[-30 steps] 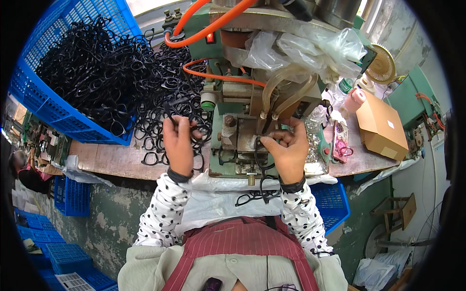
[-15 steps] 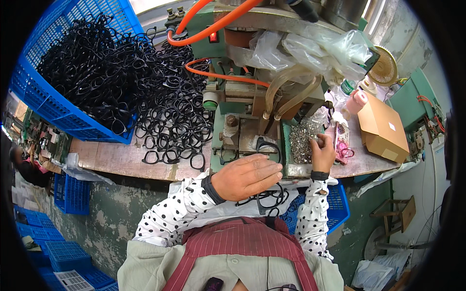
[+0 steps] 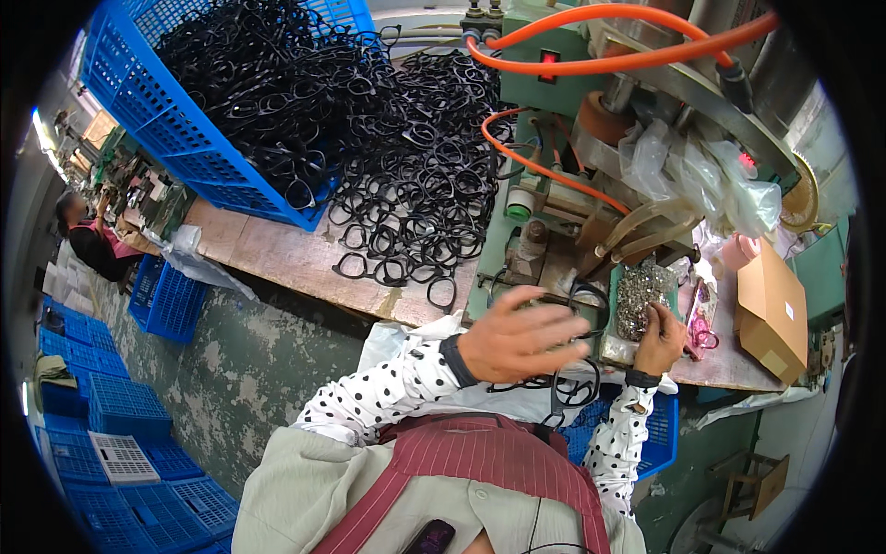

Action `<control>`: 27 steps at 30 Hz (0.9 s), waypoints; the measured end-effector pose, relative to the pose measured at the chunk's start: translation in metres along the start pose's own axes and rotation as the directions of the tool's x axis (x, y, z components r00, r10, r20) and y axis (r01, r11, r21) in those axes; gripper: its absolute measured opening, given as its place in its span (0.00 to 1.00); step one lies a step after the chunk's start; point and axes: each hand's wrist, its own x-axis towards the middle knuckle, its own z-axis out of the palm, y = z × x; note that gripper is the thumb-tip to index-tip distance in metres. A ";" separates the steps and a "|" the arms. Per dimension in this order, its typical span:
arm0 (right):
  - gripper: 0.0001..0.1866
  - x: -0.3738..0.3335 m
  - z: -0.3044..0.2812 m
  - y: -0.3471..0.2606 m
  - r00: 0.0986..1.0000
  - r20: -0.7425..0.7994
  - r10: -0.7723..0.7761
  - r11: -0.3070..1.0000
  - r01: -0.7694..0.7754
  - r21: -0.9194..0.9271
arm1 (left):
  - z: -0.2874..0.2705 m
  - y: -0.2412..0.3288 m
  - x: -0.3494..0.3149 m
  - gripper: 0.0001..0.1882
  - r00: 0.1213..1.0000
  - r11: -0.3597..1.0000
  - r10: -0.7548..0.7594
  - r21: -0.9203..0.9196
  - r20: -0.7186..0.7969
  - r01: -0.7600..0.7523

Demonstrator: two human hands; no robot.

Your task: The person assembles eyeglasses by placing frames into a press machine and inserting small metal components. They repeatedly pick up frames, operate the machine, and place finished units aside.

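Observation:
My left hand (image 3: pixel 524 337) is in front of the machine's work plate, palm down, fingers apart and slightly blurred. Just beyond its fingertips a black eyeglass frame (image 3: pixel 602 305) rests at the machine (image 3: pixel 556 274), partly hidden by the hand. At the near edge of a tray of small metal parts (image 3: pixel 640 300), my right hand (image 3: pixel 661 343) has its thumb and fingers pinched together; whatever lies between them is too small to make out. Below my left hand, more black eyeglass frames (image 3: pixel 574 388) lie on white plastic by my lap.
Left of the machine, loose black frames (image 3: pixel 406 198) cover the table beside a heaped blue crate (image 3: pixel 198 138). Orange hoses (image 3: pixel 600 63) arch overhead. A cardboard box (image 3: pixel 771 314) and pink glasses (image 3: pixel 703 334) sit at right. Stacked blue crates (image 3: pixel 129 411) and a distant person (image 3: pixel 97 240) are at left.
The view has turned left, so the scene sits further right. My left hand's fingers have spread from lying close together. My right hand stays at the parts tray, now nearer its front edge.

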 end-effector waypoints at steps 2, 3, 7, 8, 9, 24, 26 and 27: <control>0.06 -0.002 0.001 0.000 0.995 0.015 0.095 0.995 -0.096 0.029 | -0.006 -0.019 -0.032 0.16 0.986 0.985 -0.156 0.064 -0.061 0.159; 0.06 -0.003 0.001 0.000 0.991 0.023 0.132 0.990 -0.133 0.036 | -0.009 -0.036 -0.055 0.15 0.961 0.960 -0.260 0.087 -0.093 0.268; 0.07 -0.004 0.004 0.001 0.986 0.012 0.168 0.981 -0.168 0.101 | -0.050 -0.097 -0.121 0.10 0.639 0.503 -0.656 0.399 -0.402 0.767; 0.06 -0.003 0.004 0.001 0.994 -0.021 0.109 0.993 -0.108 0.053 | -0.065 -0.108 -0.135 0.11 0.638 0.408 -0.688 0.541 -0.348 0.735; 0.06 -0.002 0.005 -0.001 0.998 -0.050 0.049 0.999 -0.049 0.003 | -0.076 -0.116 -0.146 0.11 0.632 0.321 -0.721 0.671 -0.284 0.668; 0.09 0.015 0.001 -0.045 0.963 0.157 0.218 0.854 -0.267 0.446 | -0.069 -0.106 -0.064 0.07 0.449 0.516 -0.829 -0.145 -0.334 0.844; 0.10 0.020 -0.004 -0.070 0.945 0.234 0.228 0.804 -0.318 0.502 | -0.055 -0.076 -0.031 0.10 0.722 0.733 -0.614 0.109 -0.319 0.672; 0.10 0.023 -0.009 -0.083 0.927 0.283 0.246 0.787 -0.361 0.500 | -0.049 -0.061 -0.011 0.13 0.843 0.840 -0.467 0.163 -0.265 0.517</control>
